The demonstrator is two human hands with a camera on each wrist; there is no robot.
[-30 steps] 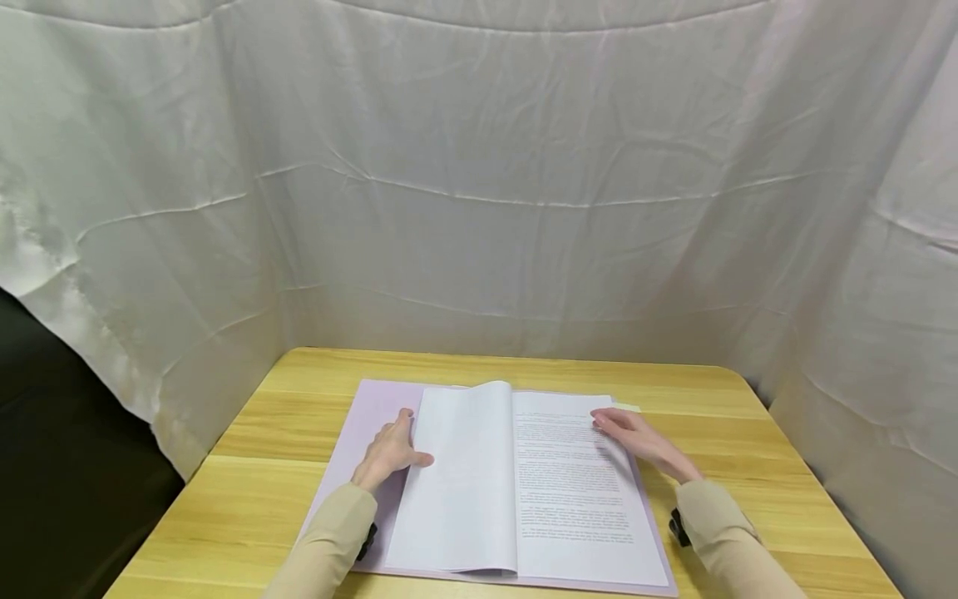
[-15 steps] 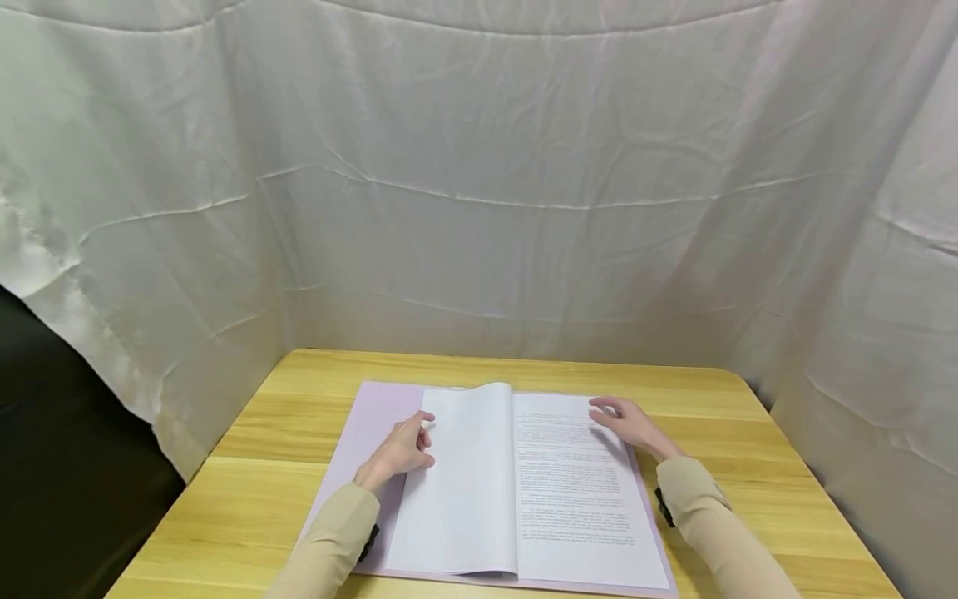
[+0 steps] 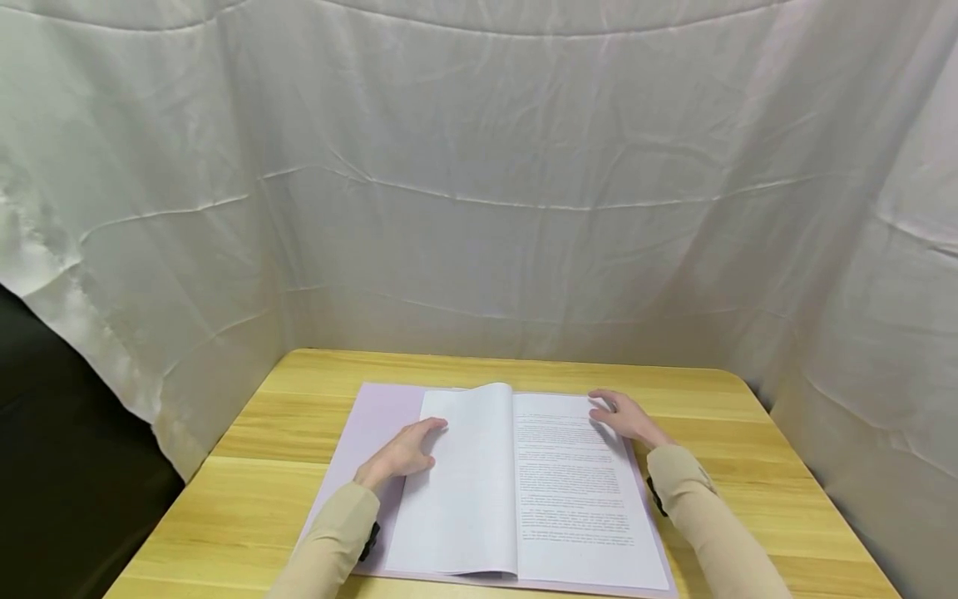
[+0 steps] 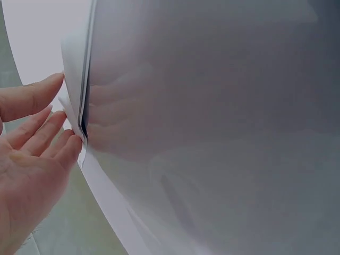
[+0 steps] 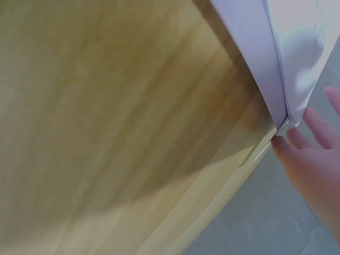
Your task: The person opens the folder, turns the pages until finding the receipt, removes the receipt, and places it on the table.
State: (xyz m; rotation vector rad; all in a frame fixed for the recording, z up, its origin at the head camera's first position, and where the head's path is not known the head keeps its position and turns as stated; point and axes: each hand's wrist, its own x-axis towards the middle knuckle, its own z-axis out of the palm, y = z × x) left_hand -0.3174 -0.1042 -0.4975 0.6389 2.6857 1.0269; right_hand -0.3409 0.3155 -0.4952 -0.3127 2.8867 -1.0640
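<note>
Folder (image 3: 382,412) lies spread on table (image 3: 217,516), 2 pages up, unmoved. Left hand (image 3: 400,453): fingers loosely extended, not gripping, now reaching farther over left page (image 3: 467,499) than 1.0 s ago; contact unclear. Right hand (image 3: 629,418): thumb and fingers parted, not gripping, shifted toward far right corner of right page (image 3: 576,503); contact also unclear.
</note>
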